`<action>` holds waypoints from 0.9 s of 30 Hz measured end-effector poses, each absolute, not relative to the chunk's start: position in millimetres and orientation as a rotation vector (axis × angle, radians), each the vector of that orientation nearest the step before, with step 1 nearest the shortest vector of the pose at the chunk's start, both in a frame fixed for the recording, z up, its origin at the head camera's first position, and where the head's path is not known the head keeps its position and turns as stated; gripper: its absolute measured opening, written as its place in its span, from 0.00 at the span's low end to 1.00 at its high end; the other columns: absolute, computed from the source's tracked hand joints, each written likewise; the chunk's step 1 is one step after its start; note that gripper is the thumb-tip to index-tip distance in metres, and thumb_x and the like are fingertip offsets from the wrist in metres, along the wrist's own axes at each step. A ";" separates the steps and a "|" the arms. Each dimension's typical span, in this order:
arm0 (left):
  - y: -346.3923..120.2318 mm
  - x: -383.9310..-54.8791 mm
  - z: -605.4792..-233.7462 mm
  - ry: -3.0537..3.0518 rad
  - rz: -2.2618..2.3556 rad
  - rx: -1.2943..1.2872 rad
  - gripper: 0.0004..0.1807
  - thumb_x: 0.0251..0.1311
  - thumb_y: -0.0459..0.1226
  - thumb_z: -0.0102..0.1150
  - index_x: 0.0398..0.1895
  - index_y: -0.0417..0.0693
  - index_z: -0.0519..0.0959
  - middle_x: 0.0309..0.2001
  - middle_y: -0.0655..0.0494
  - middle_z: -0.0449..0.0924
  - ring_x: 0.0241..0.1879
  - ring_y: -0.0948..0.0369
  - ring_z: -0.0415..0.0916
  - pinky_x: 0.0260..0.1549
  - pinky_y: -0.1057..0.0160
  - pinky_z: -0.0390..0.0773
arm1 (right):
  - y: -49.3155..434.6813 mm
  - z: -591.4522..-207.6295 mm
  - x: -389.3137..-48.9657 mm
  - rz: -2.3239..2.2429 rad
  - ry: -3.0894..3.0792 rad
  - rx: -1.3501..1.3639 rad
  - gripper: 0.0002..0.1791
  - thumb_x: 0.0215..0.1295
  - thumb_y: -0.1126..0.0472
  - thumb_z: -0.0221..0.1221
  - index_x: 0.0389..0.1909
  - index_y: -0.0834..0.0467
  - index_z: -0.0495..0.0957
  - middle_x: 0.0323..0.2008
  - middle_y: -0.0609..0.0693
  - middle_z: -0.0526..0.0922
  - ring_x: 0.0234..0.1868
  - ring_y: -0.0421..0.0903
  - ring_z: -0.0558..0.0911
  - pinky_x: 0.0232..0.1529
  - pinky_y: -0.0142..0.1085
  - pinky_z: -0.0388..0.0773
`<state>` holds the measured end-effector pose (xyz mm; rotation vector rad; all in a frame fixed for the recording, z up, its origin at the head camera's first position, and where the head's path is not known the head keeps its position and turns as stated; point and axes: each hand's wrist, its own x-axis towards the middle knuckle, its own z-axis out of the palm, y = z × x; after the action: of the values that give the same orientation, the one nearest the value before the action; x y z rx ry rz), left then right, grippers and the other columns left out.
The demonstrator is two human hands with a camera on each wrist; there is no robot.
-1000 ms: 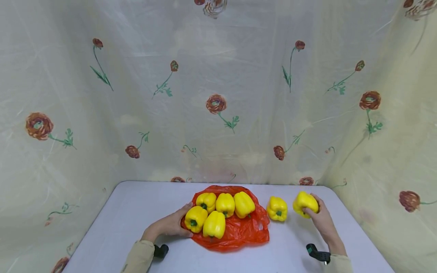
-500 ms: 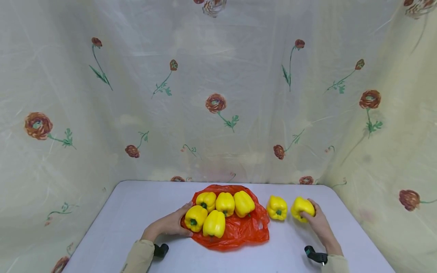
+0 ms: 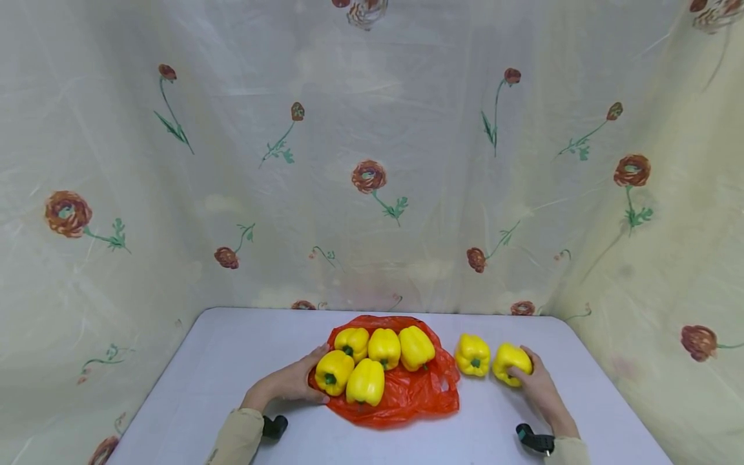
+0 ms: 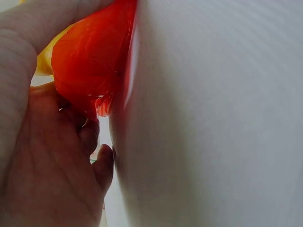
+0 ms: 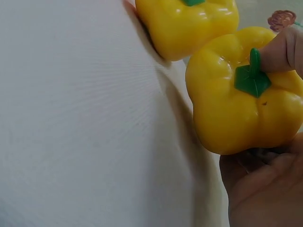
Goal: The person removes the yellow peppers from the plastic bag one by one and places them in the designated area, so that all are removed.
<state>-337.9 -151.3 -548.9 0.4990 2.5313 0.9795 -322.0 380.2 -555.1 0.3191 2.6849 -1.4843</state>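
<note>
My right hand (image 3: pixel 538 381) holds a yellow bell pepper (image 3: pixel 508 363) by its side, low over the table at the right. In the right wrist view the thumb (image 5: pixel 279 51) lies against this pepper's green stem (image 5: pixel 254 78), with the fingers under the far side. Just left of it stands another yellow bell pepper (image 3: pixel 472 354). A red plastic bag (image 3: pixel 409 397) lies spread mid-table, bearing several yellow peppers (image 3: pixel 365 382). At the bag's left edge my left hand (image 3: pixel 295 380) grips the red plastic, thumb and fingers spread around the front left pepper (image 3: pixel 334 372).
The white table (image 3: pixel 244 342) has rounded back corners. Flower-printed curtain (image 3: pixel 372 245) hangs behind it and along both sides. A black wrist camera mount (image 3: pixel 535 439) sits on the right forearm, another mount (image 3: pixel 274 427) on the left.
My right hand has brought its pepper down and to the left, closer to the single pepper beside the bag. The left hand and the bag stay where they were.
</note>
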 end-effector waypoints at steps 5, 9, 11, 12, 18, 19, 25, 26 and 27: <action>-151.1 -338.0 -549.3 2.528 0.979 0.489 0.64 0.41 0.57 0.74 0.78 0.59 0.43 0.78 0.52 0.45 0.75 0.47 0.46 0.69 0.35 0.51 | 378.3 -556.5 -322.8 -1.466 2.688 0.329 0.50 0.67 0.46 0.54 0.75 0.64 0.36 0.72 0.72 0.45 0.69 0.66 0.54 0.71 0.61 0.48; -151.5 -337.9 -549.4 2.513 0.992 0.491 0.64 0.41 0.57 0.74 0.78 0.59 0.43 0.78 0.52 0.45 0.75 0.47 0.46 0.68 0.34 0.51 | 376.2 -556.8 -323.0 -1.463 2.688 0.320 0.50 0.67 0.47 0.54 0.75 0.64 0.35 0.72 0.72 0.44 0.69 0.66 0.53 0.71 0.61 0.47; -151.9 -338.2 -549.7 2.513 0.993 0.499 0.63 0.42 0.57 0.74 0.78 0.59 0.43 0.78 0.52 0.45 0.75 0.47 0.46 0.69 0.34 0.50 | 375.3 -556.9 -323.1 -1.464 2.686 0.309 0.51 0.67 0.46 0.55 0.75 0.64 0.34 0.73 0.72 0.43 0.70 0.67 0.52 0.72 0.61 0.46; -152.1 -338.3 -549.9 2.514 0.993 0.503 0.63 0.42 0.57 0.74 0.78 0.59 0.43 0.78 0.52 0.44 0.75 0.47 0.46 0.69 0.35 0.50 | 375.0 -557.0 -323.2 -1.464 2.683 0.302 0.51 0.67 0.46 0.55 0.75 0.64 0.33 0.73 0.72 0.43 0.71 0.67 0.51 0.72 0.61 0.46; -152.2 -338.5 -550.9 2.523 0.988 0.494 0.64 0.42 0.58 0.73 0.78 0.59 0.43 0.78 0.51 0.45 0.75 0.46 0.47 0.68 0.34 0.51 | 374.1 -559.0 -324.4 -1.464 2.675 0.295 0.53 0.67 0.44 0.55 0.75 0.64 0.32 0.73 0.72 0.41 0.72 0.68 0.48 0.72 0.61 0.44; -152.1 -338.6 -550.9 2.524 0.986 0.491 0.64 0.41 0.58 0.73 0.78 0.60 0.43 0.78 0.51 0.45 0.75 0.46 0.47 0.68 0.34 0.51 | 374.0 -559.3 -324.5 -1.464 2.674 0.297 0.53 0.67 0.44 0.55 0.75 0.64 0.32 0.73 0.72 0.41 0.72 0.68 0.48 0.72 0.61 0.45; -152.0 -338.7 -550.5 2.528 0.979 0.495 0.63 0.42 0.57 0.74 0.78 0.59 0.44 0.78 0.51 0.45 0.75 0.47 0.47 0.68 0.34 0.51 | 373.1 -559.1 -324.2 -1.477 2.665 0.306 0.53 0.66 0.45 0.56 0.75 0.64 0.32 0.73 0.72 0.42 0.72 0.68 0.48 0.72 0.61 0.45; -152.0 -338.6 -550.4 2.526 0.982 0.494 0.63 0.42 0.57 0.74 0.78 0.59 0.44 0.78 0.51 0.45 0.75 0.47 0.46 0.69 0.34 0.51 | 372.9 -559.3 -324.1 -1.480 2.663 0.307 0.53 0.66 0.45 0.56 0.75 0.64 0.32 0.73 0.72 0.42 0.72 0.67 0.48 0.73 0.60 0.45; -152.1 -338.4 -550.4 2.525 0.982 0.492 0.63 0.42 0.57 0.74 0.78 0.59 0.44 0.78 0.51 0.44 0.75 0.47 0.46 0.69 0.34 0.51 | 372.8 -559.2 -324.0 -1.485 2.659 0.308 0.53 0.66 0.46 0.56 0.75 0.65 0.32 0.73 0.72 0.41 0.72 0.67 0.48 0.73 0.60 0.45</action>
<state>-338.4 -152.1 -550.4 0.4924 2.5255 0.9823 -324.0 372.8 -559.2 0.3080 2.6591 -1.4854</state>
